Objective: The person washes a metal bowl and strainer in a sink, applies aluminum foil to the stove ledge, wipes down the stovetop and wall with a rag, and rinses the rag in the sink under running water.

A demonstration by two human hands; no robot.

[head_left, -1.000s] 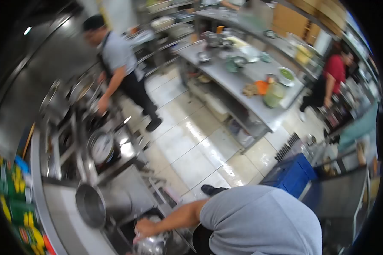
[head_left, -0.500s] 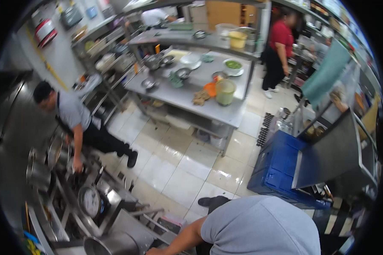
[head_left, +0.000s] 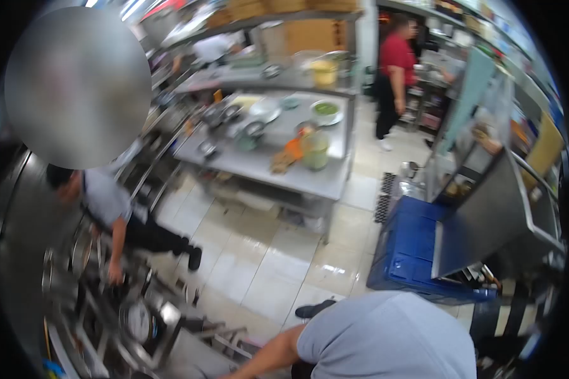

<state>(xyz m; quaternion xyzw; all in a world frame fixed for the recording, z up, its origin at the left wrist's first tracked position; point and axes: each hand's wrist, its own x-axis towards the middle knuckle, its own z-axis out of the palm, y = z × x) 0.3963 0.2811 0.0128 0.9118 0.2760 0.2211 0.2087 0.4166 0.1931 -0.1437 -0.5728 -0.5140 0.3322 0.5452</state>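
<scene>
Neither of my hands shows clearly. At the bottom, a torso in a grey shirt (head_left: 385, 335) fills the view, and a bare forearm (head_left: 272, 357) stretches left from its sleeve. That forearm runs out at the lower edge, so its hand and anything it touches are hidden; whose arm it is I cannot tell for certain. Nearest to it is the metal stove (head_left: 196, 354), with a pan (head_left: 138, 321) on a burner further left. A co-worker (head_left: 110, 202) in a grey shirt and dark apron leans over the stove, one hand (head_left: 115, 273) low beside the pans.
A steel table (head_left: 234, 161) holds bowls, an orange item and a greenish tub (head_left: 315, 150). Blue crates (head_left: 401, 243) stand to the right beside a metal panel (head_left: 480, 221). Another person in red (head_left: 395, 69) stands at the back. Tiled floor (head_left: 259, 259) lies between.
The view has tilted and swung, so the table and the person in red sit further left and the stove lower. The forearm's hand has slipped below the bottom edge. A blurred round patch now covers the upper left.
</scene>
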